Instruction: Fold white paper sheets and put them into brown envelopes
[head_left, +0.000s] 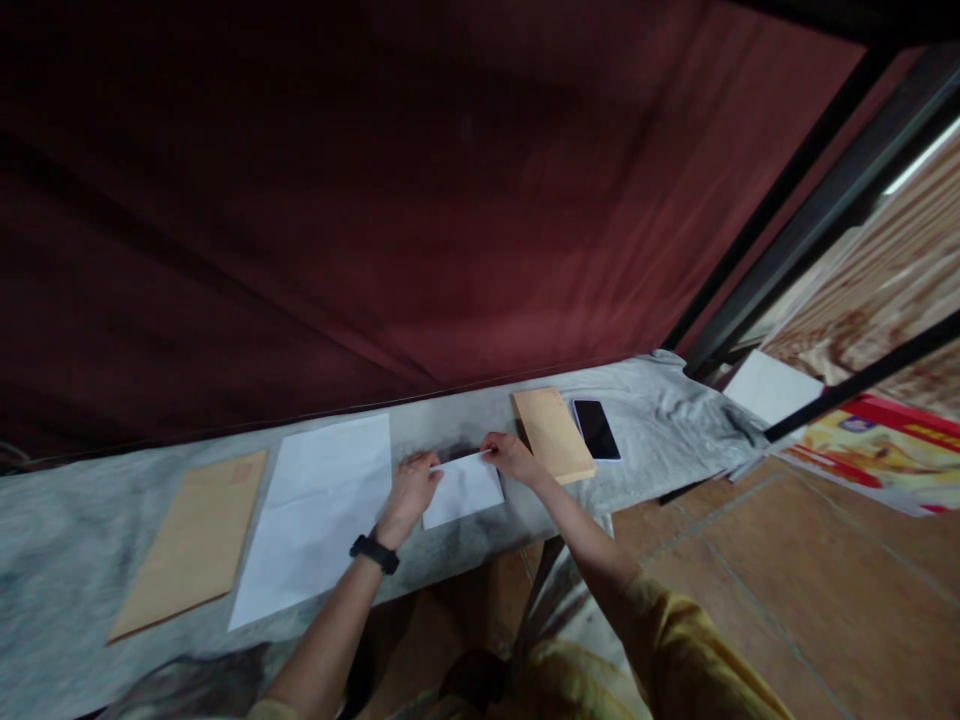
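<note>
The left hand (411, 487) and right hand (514, 458) are pinching the far corners of the white paper (463, 498), which is lying between the larger sheet (322, 510) and brown stack (555, 435), apparently aligning a fold, with firm creasing probably called for next.

Two hands (409, 488) (511, 457) hold a small white paper (463, 492) between a big white sheet (321, 515) and some brown envelopes (556, 433).

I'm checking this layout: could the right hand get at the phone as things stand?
Probably yes: the phone lies just past the low brown paper stack, which seems easy to pass over. But the right hand is gripping the smaller white paper, so it would likely need to let go first.
</note>
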